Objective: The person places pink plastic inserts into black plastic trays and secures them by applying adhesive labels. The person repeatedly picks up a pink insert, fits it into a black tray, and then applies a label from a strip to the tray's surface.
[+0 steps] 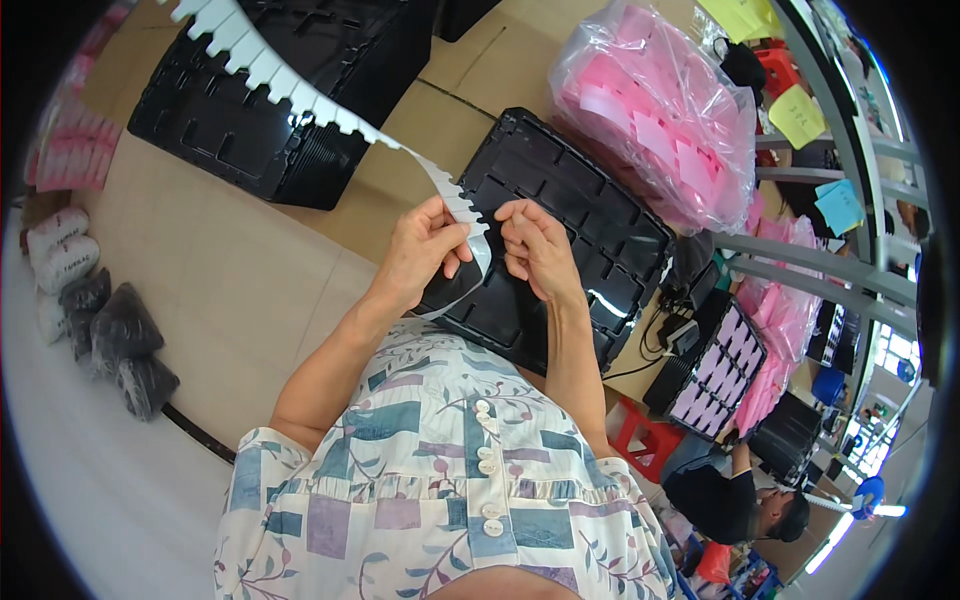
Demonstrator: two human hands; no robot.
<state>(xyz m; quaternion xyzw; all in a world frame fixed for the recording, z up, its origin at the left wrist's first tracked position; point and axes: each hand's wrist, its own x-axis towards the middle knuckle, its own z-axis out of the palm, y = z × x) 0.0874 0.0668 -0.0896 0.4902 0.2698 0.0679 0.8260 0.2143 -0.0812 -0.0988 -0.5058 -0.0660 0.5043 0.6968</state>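
A long white strip (300,95) with notched, tooth-like pieces along one edge comes down from the upper left. Near its lower end, my left hand (425,250) pinches it between thumb and fingers, and a thin clear tail loops below. My right hand (540,250) is closed just to the right of the strip, its fingers curled in. Whatever those fingers hold, if anything, is hidden. Beneath both hands lies a black plastic crate (590,230) with a ribbed surface.
Stacked black crates (280,100) stand at the upper left. A clear bag of pink pieces (650,120) sits beyond my crate. At the right are a black tray of pale pink pieces (715,370), a red stool (645,440) and a co-worker (730,500). Wrapped bundles (125,335) lie far left.
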